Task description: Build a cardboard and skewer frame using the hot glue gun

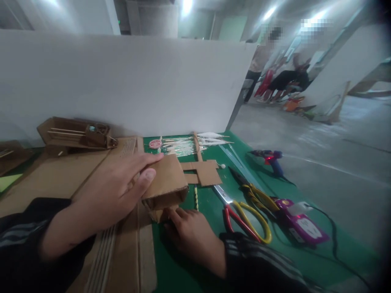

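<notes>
Cardboard box [166, 175], folded with its open end toward the wearer, sits between the two hands at the edge of the cardboard sheets [130, 256] on the green desk [171, 270]. The left hand [106, 191] lies over its top and left side, thumb and index finger apart on the cardboard. The right hand [195, 234] has its fingers bent at the lower near edge; whether they are clamped on it, I cannot tell.

Just beyond the box are flat cardboard pieces [209, 173] and a thin yellow patterned stick [196, 198]. To the right lie scissors [244, 221] with red and yellow handles, yellow-handled pliers [259, 195], a purple power strip [302, 224] with a white plug, clear glue sticks [240, 162] and a blue glue gun [273, 159]. Far left, a cardboard assembly [76, 134] stands by the white partition [122, 81]. People [288, 79] are in the background, upper right.
</notes>
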Tool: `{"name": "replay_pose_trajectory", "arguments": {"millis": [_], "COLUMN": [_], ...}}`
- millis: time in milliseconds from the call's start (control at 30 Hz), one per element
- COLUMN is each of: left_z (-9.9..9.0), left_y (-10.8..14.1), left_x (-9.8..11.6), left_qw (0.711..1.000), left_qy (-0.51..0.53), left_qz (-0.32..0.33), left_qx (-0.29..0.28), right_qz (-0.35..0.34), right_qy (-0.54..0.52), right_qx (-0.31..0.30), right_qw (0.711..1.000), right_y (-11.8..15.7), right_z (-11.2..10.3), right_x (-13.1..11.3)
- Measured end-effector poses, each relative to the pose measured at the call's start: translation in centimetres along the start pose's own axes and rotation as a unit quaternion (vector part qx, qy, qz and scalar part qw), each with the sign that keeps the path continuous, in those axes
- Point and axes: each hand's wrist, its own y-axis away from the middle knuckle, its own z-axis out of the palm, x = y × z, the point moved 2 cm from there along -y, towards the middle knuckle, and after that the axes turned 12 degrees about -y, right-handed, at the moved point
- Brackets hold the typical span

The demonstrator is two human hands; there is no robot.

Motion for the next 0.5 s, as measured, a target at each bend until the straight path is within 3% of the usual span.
{"name": "replay_pose_trajectory", "arguments": {"millis": [500], "left_z": [0.58], "left_y": [0.77], "left_x": [0.20], "left_qw": [0.999], "left_qy": [0.040], "left_qz": [-0.025], "left_qx": [0.006], "right_qz": [0.014], "right_qy": [-0.038], "right_qx": [-0.025], "right_qw": [0.999], "right_y": [0.60], "right_z": [-0.28], "right_x": [0.00]}}
